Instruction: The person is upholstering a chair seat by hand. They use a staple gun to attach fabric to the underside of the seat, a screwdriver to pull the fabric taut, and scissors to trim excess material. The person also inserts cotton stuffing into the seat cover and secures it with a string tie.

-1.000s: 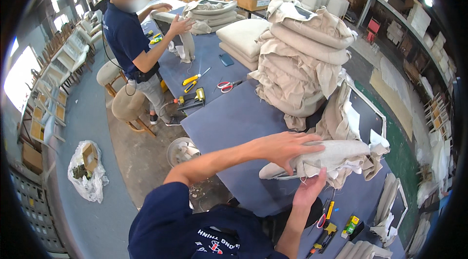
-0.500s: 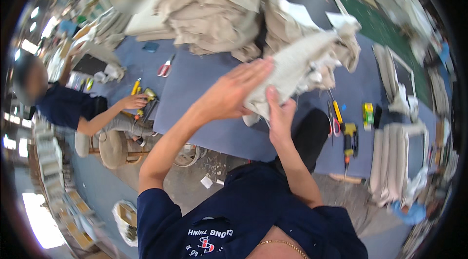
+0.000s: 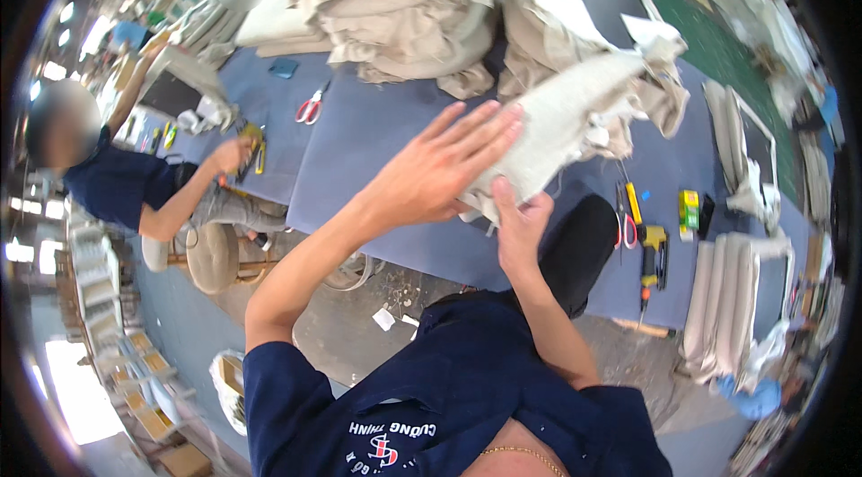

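A beige fabric-covered piece (image 3: 575, 113), with frayed edges and white scraps along its lower side, is held up tilted above the table. My left hand (image 3: 449, 158) lies against its left end, fingers stretched out and slightly spread. At the lower corner my right hand (image 3: 523, 230) pinches the piece, thumb on the near face and the other fingers partly hidden behind. Red-handled scissors (image 3: 626, 230), a yellow cutter knife (image 3: 634, 201) and a yellow-and-black staple gun (image 3: 651, 257) lie right of my knee.
Beige padded covers (image 3: 395, 19) are piled at the back of the blue-grey table (image 3: 377, 127). More red-handled scissors (image 3: 309, 108) lie left. A co-worker (image 3: 135, 190) handles a tool at the left. Padded panels (image 3: 727, 297) stand at the right beside a yellow-green box (image 3: 689, 210).
My left hand's fingers have spread apart on the fabric. The piece sits slightly farther right in the picture, as the view has shifted. The co-worker has picked up a tool from the table.
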`<move>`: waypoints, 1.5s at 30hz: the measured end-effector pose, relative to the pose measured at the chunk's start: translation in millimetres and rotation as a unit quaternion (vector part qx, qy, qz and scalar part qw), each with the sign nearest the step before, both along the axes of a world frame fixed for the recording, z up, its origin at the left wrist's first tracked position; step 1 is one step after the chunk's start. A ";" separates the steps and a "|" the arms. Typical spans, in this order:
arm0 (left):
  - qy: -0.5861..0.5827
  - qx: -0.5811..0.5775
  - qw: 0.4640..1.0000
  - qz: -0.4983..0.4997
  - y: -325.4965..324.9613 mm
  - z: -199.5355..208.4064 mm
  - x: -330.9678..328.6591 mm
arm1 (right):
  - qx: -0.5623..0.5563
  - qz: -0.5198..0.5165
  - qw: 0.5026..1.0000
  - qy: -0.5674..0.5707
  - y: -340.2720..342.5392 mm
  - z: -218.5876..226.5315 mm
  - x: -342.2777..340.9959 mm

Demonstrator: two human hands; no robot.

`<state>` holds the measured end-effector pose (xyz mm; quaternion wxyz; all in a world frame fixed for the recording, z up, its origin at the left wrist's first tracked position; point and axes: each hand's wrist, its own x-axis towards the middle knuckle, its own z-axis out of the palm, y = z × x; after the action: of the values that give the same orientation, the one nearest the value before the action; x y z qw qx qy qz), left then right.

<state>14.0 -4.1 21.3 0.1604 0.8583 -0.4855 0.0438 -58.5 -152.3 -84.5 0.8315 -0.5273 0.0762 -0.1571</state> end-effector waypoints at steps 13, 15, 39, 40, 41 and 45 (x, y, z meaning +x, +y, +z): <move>0.288 -0.382 0.853 0.208 -18.1 -38.7 -44.1 | -0.087 -0.022 0.994 -0.060 0.2 -30.0 2.2; 0.248 -0.375 0.864 0.227 -25.0 -35.1 -44.4 | -0.083 -0.023 0.994 -0.069 -1.6 -31.5 4.3; 0.221 -0.270 0.913 0.213 -24.5 -12.9 -39.4 | -0.807 -0.212 0.398 0.382 -391.5 -259.1 -165.8; 0.223 -0.265 0.913 0.216 -24.5 -10.7 -41.9 | -0.800 -0.197 0.397 0.403 -388.3 -261.1 -161.4; 0.224 -0.268 0.912 0.214 -24.2 -10.9 -41.4 | -0.785 -0.182 0.436 0.400 -396.4 -278.9 -152.9; 0.214 -0.293 0.911 0.198 -29.2 -21.4 -37.1 | -0.736 -0.132 0.533 0.395 -463.0 -307.4 -130.3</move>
<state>-23.0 -33.3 -0.1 0.4925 0.8401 -0.2251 0.0303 -188.8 -615.3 -391.8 0.0044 -0.9454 0.3231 -0.0417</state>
